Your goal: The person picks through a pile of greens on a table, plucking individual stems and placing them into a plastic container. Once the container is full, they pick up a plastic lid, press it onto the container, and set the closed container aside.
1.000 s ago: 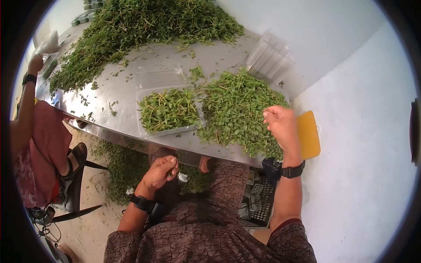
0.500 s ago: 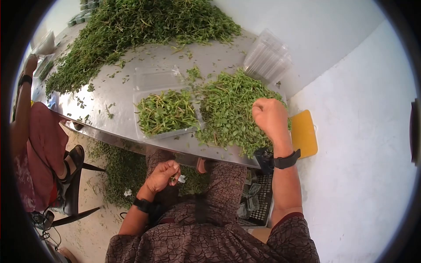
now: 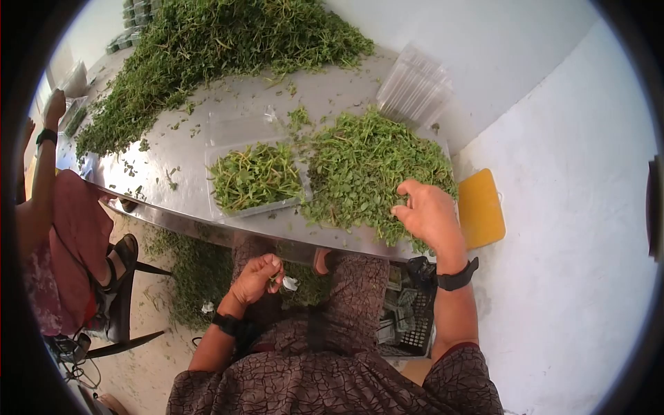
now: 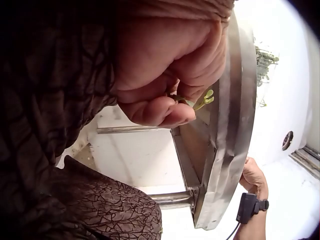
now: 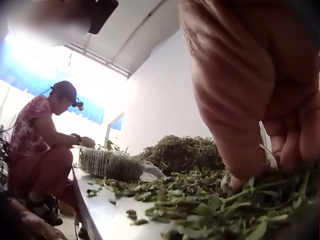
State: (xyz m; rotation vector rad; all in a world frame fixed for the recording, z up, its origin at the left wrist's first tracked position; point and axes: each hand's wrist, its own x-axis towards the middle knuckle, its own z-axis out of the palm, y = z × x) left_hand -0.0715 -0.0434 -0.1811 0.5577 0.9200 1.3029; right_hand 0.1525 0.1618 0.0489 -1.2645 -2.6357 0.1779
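Note:
My left hand point(image 3: 257, 279) is over my lap, below the table edge, its fingers curled. Between thumb and fingers it pinches a small green sprig point(image 4: 206, 99), whose pale leaves poke out in the left wrist view. At the right, my right hand point(image 3: 434, 218) reaches down to a loose pile of leafy green stems point(image 3: 366, 162), thumb and index finger spread apart. In the right wrist view its fingertips are right at the leaves, with a thin stem point(image 5: 268, 154) in the gap. Left of the pile, a lidded clear plastic box point(image 3: 266, 208) stands open, filled with greens.
A large heap of greens point(image 3: 242, 38) covers the back of the metal table point(image 3: 190, 149). Clear plastic containers point(image 3: 415, 86) are stacked by the wall, near a yellow board point(image 3: 483, 207). A black crate point(image 3: 417, 328) sits below. Another person point(image 5: 47, 130) works at the left.
My right hand first moves left over the pile with its fingertips together, then lower, and its thumb and index finger part. My left hand stays over my lap with the sprig.

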